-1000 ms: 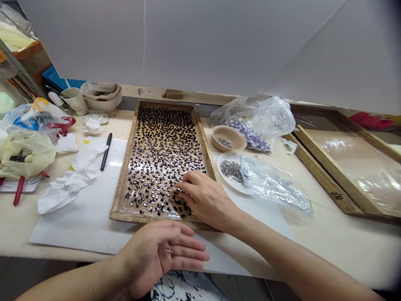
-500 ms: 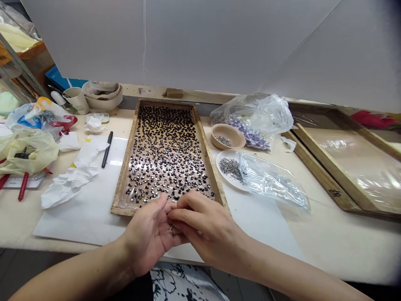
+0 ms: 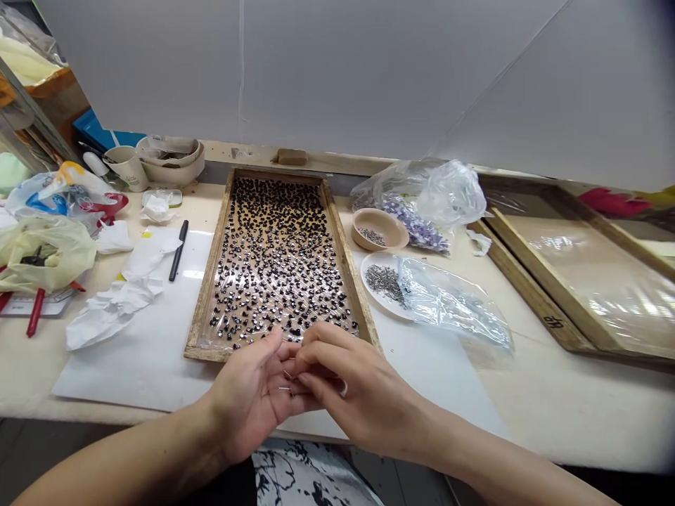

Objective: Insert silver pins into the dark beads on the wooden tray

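My left hand (image 3: 253, 397) is cupped palm up at the near end of a long wooden tray (image 3: 203, 299), and thin metal pins lie in its palm. My right hand (image 3: 351, 390) is pinched, its fingertips pressed into that palm on a small piece I cannot make out. The tray is lined with clear film and covered with several small dark beads (image 3: 279, 246). Both hands hover just over the tray's near rim.
Right of the tray stand a tan bowl (image 3: 380, 228) of small metal parts, a white plate (image 3: 387, 284) of pins half under a clear bag, and a bag of purple beads (image 3: 416, 225). Crumpled paper (image 3: 113, 306), a black pen (image 3: 178, 251), cups and bags lie left. Another wooden frame (image 3: 532, 295) lies right.
My right hand left the beads in the tray and came back to my left palm. My left hand rose to meet it; the two now touch.
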The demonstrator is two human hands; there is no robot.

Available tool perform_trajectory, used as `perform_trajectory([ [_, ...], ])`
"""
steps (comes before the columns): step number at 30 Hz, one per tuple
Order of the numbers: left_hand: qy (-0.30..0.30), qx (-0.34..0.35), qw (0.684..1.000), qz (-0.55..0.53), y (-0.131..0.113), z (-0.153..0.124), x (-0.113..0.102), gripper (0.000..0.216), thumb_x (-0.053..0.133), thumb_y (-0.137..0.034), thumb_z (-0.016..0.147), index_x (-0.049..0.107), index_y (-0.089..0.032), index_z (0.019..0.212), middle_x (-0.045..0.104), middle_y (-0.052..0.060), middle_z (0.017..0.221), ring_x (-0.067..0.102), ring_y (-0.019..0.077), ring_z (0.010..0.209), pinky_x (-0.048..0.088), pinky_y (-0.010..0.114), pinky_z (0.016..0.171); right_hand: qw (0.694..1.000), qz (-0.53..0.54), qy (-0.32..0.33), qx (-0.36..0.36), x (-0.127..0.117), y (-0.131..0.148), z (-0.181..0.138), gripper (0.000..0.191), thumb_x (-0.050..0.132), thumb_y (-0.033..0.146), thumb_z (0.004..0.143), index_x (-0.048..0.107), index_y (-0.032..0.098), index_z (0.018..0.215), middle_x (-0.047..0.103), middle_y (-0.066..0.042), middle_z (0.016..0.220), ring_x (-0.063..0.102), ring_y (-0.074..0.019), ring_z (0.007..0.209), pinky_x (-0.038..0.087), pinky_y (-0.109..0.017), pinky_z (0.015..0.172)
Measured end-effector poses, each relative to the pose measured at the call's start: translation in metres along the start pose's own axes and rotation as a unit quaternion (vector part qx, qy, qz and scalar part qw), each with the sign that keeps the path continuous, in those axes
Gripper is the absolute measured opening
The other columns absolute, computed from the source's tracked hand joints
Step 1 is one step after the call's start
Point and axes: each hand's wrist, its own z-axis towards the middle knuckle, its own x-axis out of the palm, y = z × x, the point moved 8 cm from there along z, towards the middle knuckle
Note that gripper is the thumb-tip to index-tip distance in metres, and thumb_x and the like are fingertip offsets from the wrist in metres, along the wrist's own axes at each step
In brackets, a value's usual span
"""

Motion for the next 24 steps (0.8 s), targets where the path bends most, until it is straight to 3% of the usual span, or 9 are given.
perform_trajectory([
  [8, -0.027, 0.001, 0.996, 0.084, 0.003, -0.005, -0.008, 0.016, 0.053, -0.023, 0.083, 0.059, -0.008, 0.088, 0.067, 0.013, 0.088, 0.065, 0.0208, 0.084, 0.044, 0.042, 0.089, 0.999, 0.017, 0.006, 0.042, -0.012, -0.013, -0.002, 0.014, 0.048, 0.007, 0.078, 0.056, 0.018, 0.081, 0.053, -0.004, 0.081, 0.052, -0.0143, 0.073, 0.043, -0.028, 0.060],
  [16, -0.034, -0.029, 0.988, 0.145, 0.012, -0.003, -0.011, 0.013, 0.064, -0.020, 0.076, 0.054, -0.012, 0.080, 0.068, 0.009, 0.082, 0.067, 0.0165, 0.074, 0.049, 0.035, 0.077, 0.999, 0.003, 0.015, 0.043, -0.014, -0.010, -0.009, 0.013, 0.049, 0.009, 0.080, 0.057, 0.019, 0.081, 0.055, -0.003, 0.080, 0.053, -0.0135, 0.072, 0.044, -0.026, 0.059],
  [24, -0.054, 0.021, 0.992, 0.113, 0.008, -0.001, -0.011, 0.015, 0.066, -0.020, 0.075, 0.053, -0.012, 0.077, 0.069, 0.008, 0.076, 0.066, 0.0149, 0.072, 0.049, 0.033, 0.078, 0.997, -0.014, -0.060, 0.047, -0.017, -0.011, -0.012, 0.013, 0.047, 0.010, 0.081, 0.057, 0.019, 0.079, 0.054, -0.004, 0.077, 0.053, -0.0147, 0.071, 0.043, -0.027, 0.058],
])
